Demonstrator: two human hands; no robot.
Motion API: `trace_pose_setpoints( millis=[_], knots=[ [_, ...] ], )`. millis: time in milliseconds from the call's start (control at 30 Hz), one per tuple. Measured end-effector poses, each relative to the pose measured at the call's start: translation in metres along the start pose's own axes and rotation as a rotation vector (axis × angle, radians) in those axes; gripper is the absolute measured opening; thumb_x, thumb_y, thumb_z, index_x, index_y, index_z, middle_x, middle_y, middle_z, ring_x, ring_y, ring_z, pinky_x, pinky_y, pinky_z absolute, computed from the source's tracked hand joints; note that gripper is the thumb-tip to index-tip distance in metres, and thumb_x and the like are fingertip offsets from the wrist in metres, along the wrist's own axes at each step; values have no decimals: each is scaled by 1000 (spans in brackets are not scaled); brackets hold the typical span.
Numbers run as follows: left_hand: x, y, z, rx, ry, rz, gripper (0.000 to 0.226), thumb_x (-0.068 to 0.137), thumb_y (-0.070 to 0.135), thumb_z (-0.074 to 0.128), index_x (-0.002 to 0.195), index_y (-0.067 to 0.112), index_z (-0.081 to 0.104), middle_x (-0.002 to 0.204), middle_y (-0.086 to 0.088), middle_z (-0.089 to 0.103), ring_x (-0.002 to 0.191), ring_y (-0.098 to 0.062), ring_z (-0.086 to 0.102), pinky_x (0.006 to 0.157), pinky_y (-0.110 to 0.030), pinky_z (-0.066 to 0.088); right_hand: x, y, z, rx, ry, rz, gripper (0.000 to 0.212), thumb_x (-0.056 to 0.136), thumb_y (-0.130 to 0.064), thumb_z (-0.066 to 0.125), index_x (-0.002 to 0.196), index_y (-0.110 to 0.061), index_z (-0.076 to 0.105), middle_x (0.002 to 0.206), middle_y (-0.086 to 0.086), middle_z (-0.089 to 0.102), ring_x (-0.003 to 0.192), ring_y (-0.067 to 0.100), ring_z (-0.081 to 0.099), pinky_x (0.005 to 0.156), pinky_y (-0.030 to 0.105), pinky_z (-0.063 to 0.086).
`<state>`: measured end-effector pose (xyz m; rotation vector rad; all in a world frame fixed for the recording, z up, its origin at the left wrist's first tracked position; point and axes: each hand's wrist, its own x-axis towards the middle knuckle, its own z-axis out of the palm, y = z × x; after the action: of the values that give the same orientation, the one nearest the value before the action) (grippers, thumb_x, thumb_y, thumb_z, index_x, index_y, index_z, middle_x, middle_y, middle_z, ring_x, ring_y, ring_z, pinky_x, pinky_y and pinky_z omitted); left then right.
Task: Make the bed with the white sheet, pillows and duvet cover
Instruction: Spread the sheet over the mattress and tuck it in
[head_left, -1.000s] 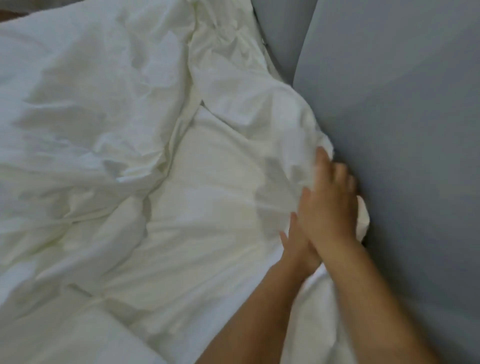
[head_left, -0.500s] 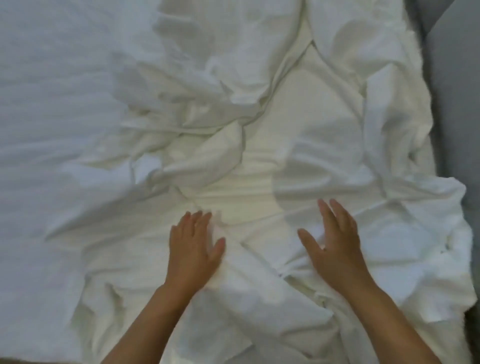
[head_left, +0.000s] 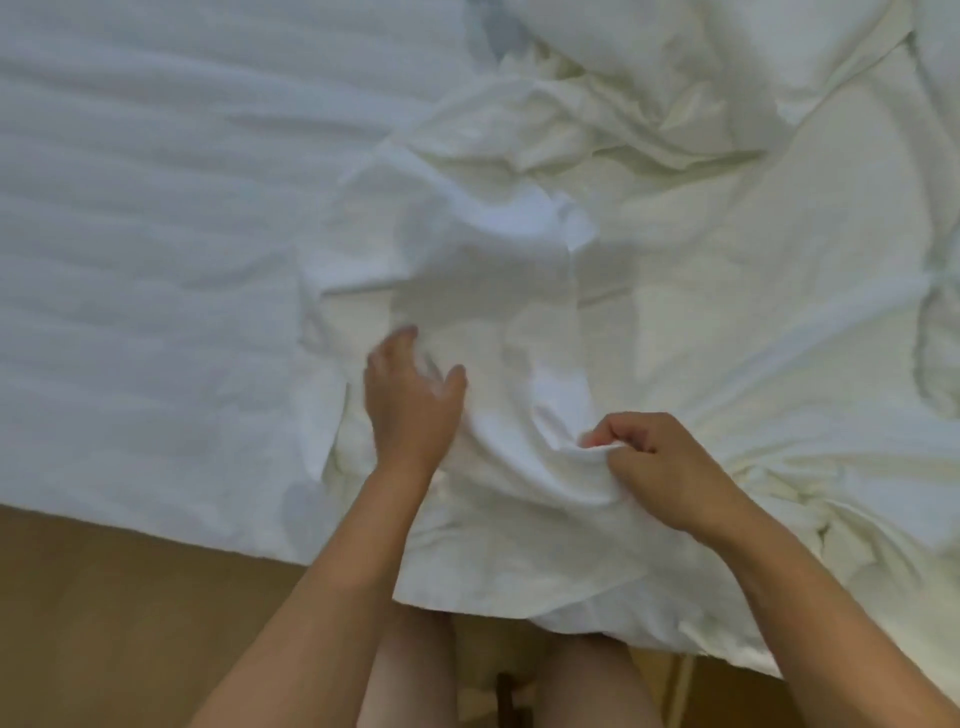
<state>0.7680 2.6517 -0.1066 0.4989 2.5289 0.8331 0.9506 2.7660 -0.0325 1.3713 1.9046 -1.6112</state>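
Presently, right hand (head_left: 670, 475) pinches a fold of the crumpled duvet cover (head_left: 519, 291) near the bed (head_left: 130, 234) front edge; left hand (head_left: 408, 400), fingers (head_left: 402, 335) loosely spread, rests on it. Cover overhangs the front edge; flat bed surface lies open leftward.

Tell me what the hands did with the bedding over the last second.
Both hands left the grey wall side, pressed flat on the crumpled white cover, then the right hand closed and now pinches a fold near the bed's edge. The left hand lifted, fingers loosely spread over the fabric. The cover stays rumpled; the quilted mattress remains bare.
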Motion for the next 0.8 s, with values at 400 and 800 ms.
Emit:
trace_pose_setpoints(
  millis=[400,800],
  knots=[
    [14,-54,-101,-479,-214,-326,25,76,15,74,98,27,69,91,5,72,88,-14,68,75,-31,55,46,-125,141,-143,115,-100,35,89,-40,57,112,-13,57,115,4,54,106,18,51,91,26,38],
    [-8,-125,-265,-674,-67,-323,25,64,7,72,73,31,72,68,17,70,62,0,64,54,-14,49,63,-237,239,334,-35,11,33,83,-53,61,97,-25,52,92,-13,60,92,14,60,83,37,54]
  ],
)
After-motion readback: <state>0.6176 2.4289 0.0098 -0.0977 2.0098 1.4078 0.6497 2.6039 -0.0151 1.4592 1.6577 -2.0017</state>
